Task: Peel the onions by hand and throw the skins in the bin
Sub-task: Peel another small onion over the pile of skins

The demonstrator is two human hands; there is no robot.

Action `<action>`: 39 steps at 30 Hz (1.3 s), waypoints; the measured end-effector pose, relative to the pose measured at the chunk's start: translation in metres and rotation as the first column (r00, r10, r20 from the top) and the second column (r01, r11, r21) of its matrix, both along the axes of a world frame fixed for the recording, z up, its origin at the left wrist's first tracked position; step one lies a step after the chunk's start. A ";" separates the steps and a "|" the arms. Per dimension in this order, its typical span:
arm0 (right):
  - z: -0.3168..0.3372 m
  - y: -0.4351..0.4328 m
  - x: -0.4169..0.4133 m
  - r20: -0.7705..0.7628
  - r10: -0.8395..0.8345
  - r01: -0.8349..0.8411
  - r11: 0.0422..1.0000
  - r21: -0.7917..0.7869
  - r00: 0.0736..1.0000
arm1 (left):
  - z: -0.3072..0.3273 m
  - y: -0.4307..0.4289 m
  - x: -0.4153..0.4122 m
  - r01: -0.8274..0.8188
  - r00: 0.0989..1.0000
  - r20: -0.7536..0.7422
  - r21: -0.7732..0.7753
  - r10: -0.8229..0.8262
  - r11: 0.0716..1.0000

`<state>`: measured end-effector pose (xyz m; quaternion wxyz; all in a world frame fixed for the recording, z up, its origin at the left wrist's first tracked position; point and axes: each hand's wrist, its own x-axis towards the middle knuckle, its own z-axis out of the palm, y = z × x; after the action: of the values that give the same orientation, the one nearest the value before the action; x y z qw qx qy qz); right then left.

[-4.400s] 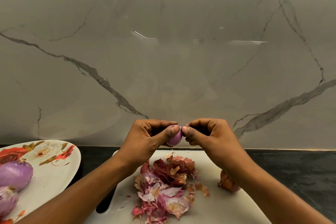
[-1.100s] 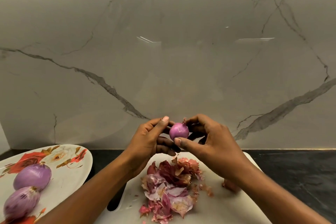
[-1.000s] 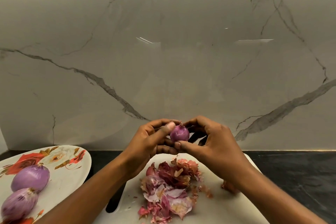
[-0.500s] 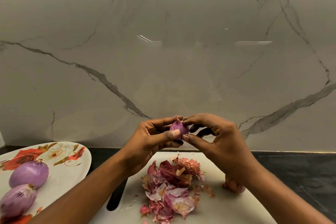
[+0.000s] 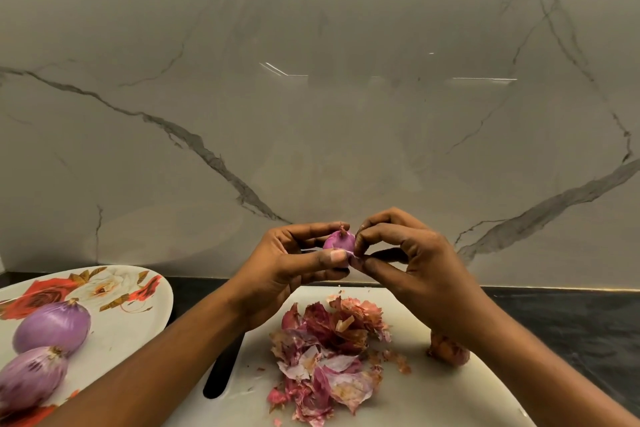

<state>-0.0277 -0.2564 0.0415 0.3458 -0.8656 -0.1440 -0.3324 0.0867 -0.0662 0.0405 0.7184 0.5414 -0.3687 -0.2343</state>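
The left hand (image 5: 287,263) grips the small onion (image 5: 337,241) above the white board (image 5: 433,392), I think so that the skin (image 5: 350,254) which the right hand (image 5: 408,260) pinches at its side falls onto the skin pile (image 5: 329,350).

A small purple onion (image 5: 339,241), stem up, is held above a loose heap of reddish skins (image 5: 325,354), with two larger peeled onions (image 5: 52,328) lying far left.

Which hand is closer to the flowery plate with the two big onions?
The left. The left hand holds the small onion to the right of the flowered plate; the right hand pinches it from the far side, farther from the plate.
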 end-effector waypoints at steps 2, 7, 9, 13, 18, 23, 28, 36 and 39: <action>0.001 0.001 0.000 0.047 -0.005 0.006 1.000 -0.019 0.999 | 0.000 0.000 0.000 0.014 0.998 -0.068 -0.021 -0.015 1.000; 0.001 0.001 0.000 0.130 -0.019 0.032 0.995 -0.094 0.991 | -0.001 -0.003 -0.002 0.061 0.983 -0.165 -0.094 -0.076 0.994; 0.002 0.001 0.000 0.154 -0.017 0.035 0.992 -0.118 0.988 | 0.000 -0.003 0.000 0.049 0.978 -0.194 -0.130 -0.074 0.990; 0.002 0.001 -0.001 0.146 -0.030 0.055 0.985 -0.167 0.989 | 0.006 0.002 0.008 -0.021 0.978 -0.209 -0.192 -0.020 0.981; 0.006 0.008 -0.008 0.064 -0.075 0.067 0.992 0.111 0.995 | 0.002 0.001 0.004 0.010 0.995 -0.096 -0.137 -0.024 0.990; 0.008 0.012 -0.007 -0.216 -0.044 0.108 0.949 0.296 0.975 | -0.003 -0.002 0.003 -0.038 0.999 0.023 -0.089 0.040 0.995; 0.006 0.012 -0.003 -0.339 0.043 0.080 0.936 0.342 0.940 | -0.002 -0.002 -0.002 -0.063 0.993 0.096 -0.041 0.067 0.997; 0.007 0.012 -0.005 -0.345 0.079 0.058 0.928 0.367 0.935 | -0.001 -0.003 -0.004 -0.072 0.991 0.112 -0.025 0.074 0.997; 0.008 0.014 -0.005 -0.312 0.094 0.044 0.912 0.408 0.946 | -0.002 -0.003 -0.004 -0.018 1.000 0.023 -0.067 0.019 0.998</action>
<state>-0.0332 -0.2426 0.0495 0.5427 -0.8145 -0.0234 -0.2037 0.0830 -0.0695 0.0387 0.7338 0.5232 -0.3798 -0.2088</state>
